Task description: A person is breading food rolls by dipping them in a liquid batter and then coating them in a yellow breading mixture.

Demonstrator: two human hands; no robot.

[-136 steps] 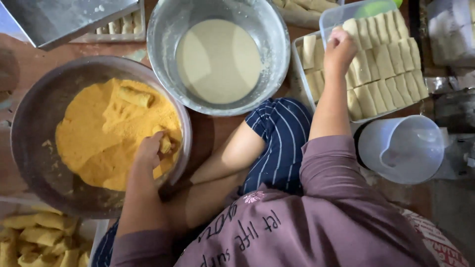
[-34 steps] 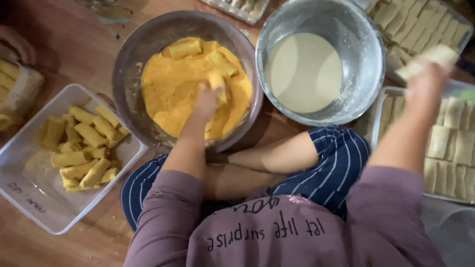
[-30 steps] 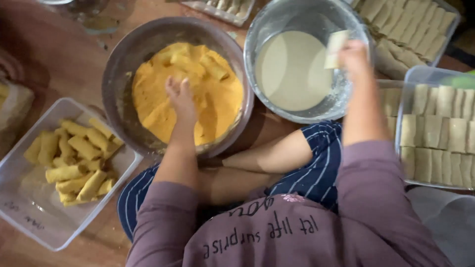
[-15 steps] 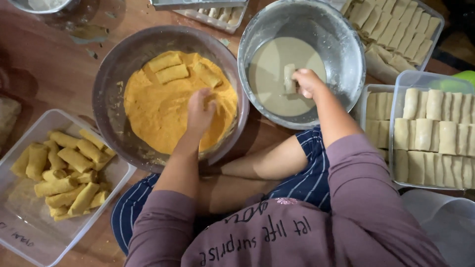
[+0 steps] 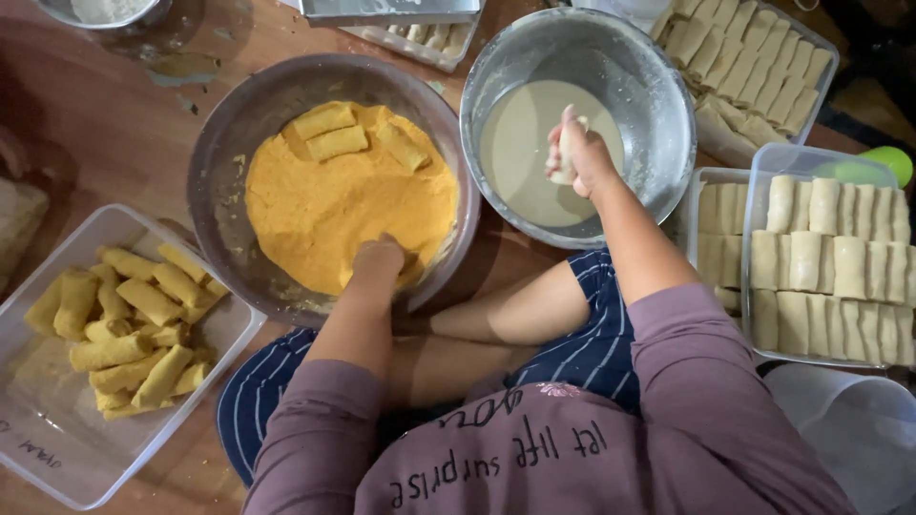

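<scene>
Two hands work over two bowls. Right hand [image 5: 580, 153] fingers are clenched around a pale roll [image 5: 568, 153], held dripping above the batter in the steel bowl [image 5: 658, 86]. Left hand [image 5: 378, 262] is dug into orange crumbs [image 5: 334, 200] at the near rim of the dark bowl [image 5: 219, 153]; I cannot tell whether its fingers grip anything. Three coated rolls [image 5: 329, 133] lie at the crumbs' far edge. Finished rolls fill the clear tub [image 5: 57, 448] at the left floor edge; plain rolls sit in trays [image 5: 830, 248] on the right. Batter could drip between the bowls, and a wet roll may slip or tear if squeezed hard.
</scene>
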